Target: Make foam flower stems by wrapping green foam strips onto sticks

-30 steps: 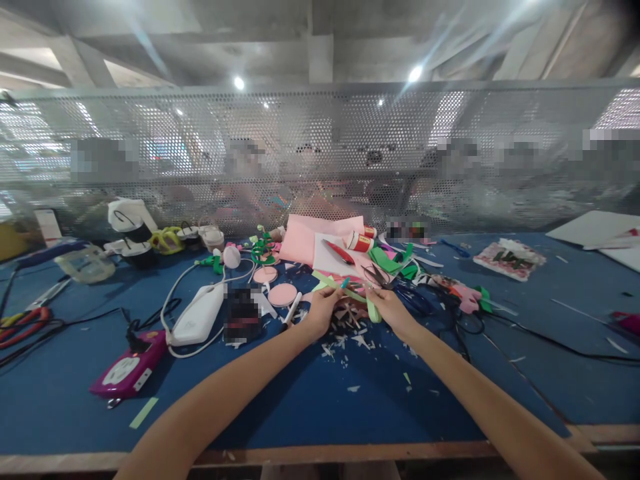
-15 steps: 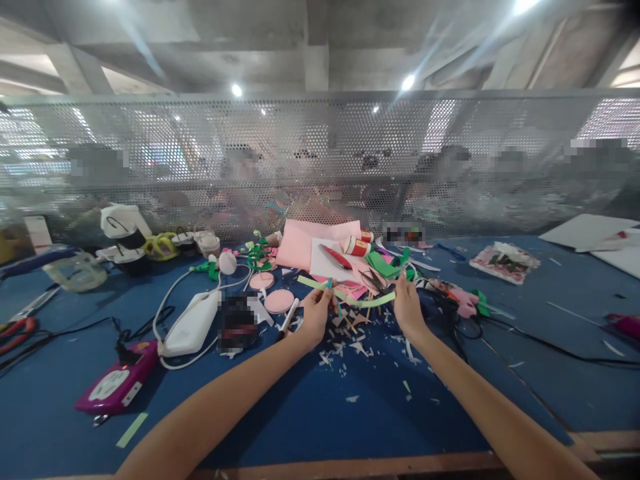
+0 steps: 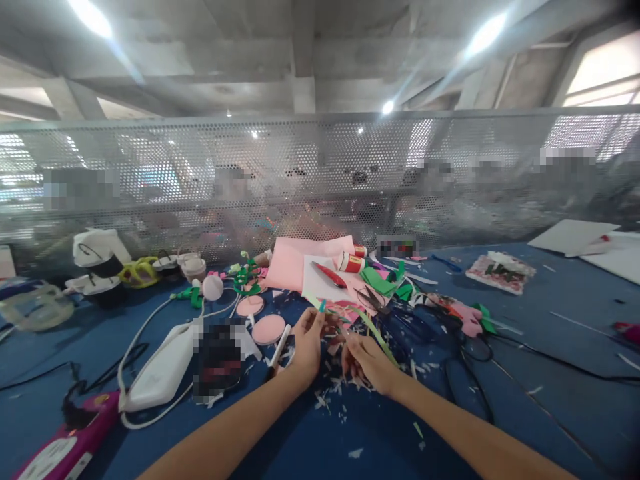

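Note:
My left hand (image 3: 308,341) is closed in a pinch on a pale green paper strip (image 3: 376,331). A small teal piece (image 3: 323,307) shows at that hand's thumb tip. Close beside it my right hand (image 3: 367,362) has its fingers curled together, the fingertips near the strip. What they pinch is too small to make out. The strip arches over from the left hand and drops behind the right one. Just beyond lie scissors (image 3: 374,300), a red-handled cutter (image 3: 329,275) and pink paper (image 3: 285,263). A white marker (image 3: 281,347) lies beside my left hand.
Paper scraps (image 3: 327,399) litter the blue table (image 3: 280,447). Pink discs (image 3: 269,329), a white power bank (image 3: 163,367) and a purple power strip (image 3: 63,437) sit to the left. Black cables (image 3: 565,363) run right. A perforated metal screen (image 3: 320,167) stands behind.
My right hand has moved left and nearer, close to my left hand. The pale green strip, earlier stretched between both hands, now bends down behind the right one. The view has shifted slightly.

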Demonstrator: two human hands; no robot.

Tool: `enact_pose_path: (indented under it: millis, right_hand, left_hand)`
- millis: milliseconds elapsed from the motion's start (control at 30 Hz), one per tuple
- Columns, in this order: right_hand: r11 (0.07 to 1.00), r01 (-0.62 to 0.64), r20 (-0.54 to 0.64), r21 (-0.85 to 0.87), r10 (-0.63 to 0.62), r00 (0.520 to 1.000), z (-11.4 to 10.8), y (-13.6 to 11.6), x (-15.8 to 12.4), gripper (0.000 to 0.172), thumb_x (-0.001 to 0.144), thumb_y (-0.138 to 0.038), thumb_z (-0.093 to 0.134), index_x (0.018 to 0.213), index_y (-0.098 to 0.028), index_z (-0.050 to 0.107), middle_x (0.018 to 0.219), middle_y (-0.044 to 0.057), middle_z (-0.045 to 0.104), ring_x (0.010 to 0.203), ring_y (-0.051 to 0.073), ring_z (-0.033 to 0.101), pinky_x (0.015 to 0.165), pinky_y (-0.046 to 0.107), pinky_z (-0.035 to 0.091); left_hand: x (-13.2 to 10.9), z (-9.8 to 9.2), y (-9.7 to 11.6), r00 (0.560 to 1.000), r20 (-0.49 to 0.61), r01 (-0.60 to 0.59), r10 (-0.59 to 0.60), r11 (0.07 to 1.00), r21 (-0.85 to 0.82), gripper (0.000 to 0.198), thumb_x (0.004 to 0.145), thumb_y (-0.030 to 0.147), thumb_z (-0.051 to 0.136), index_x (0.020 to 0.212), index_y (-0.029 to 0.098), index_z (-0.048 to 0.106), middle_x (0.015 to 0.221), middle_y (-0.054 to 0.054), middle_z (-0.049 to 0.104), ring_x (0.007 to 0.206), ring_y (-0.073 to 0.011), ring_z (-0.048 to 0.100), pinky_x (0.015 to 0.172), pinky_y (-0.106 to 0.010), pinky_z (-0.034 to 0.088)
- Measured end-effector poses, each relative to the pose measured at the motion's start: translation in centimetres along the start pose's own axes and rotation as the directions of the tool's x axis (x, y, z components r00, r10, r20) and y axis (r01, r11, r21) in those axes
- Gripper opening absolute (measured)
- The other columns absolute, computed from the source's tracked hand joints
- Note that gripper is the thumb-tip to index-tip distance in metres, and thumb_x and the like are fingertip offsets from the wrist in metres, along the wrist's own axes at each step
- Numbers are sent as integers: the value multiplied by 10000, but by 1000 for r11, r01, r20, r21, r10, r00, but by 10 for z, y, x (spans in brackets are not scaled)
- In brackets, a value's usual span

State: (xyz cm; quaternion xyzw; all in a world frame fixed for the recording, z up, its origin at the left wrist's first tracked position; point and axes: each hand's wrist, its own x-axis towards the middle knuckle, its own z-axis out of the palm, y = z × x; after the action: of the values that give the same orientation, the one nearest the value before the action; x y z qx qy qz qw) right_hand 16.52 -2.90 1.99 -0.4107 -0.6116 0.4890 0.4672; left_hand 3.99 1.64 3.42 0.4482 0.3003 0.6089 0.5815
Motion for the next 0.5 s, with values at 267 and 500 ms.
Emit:
enact_pose_path:
  millis: [267, 500]
  right_hand:
    - [664, -162, -115, 730, 353, 928, -7, 1, 19, 425, 571, -493, 761, 818, -190, 594, 585, -38, 588, 454, 78, 505, 399, 174, 362]
    - [565, -251, 79, 786, 310, 947, -5, 10, 19, 372, 458, -254, 840, 733, -157, 609, 534, -71, 525, 431, 39, 448, 401, 145, 334]
  left_hand:
    - [-12, -1, 1, 853, 360, -505, 376, 769, 393, 158, 774, 257, 608, 659, 161, 658, 764, -51, 581, 770, -170, 539, 721, -307, 439]
    - [-23, -3, 3, 530, 663, -847, 530, 291, 445, 91, 752, 109, 612, 768, 191, 648, 829, -44, 538, 815, -167, 496, 718, -321, 425]
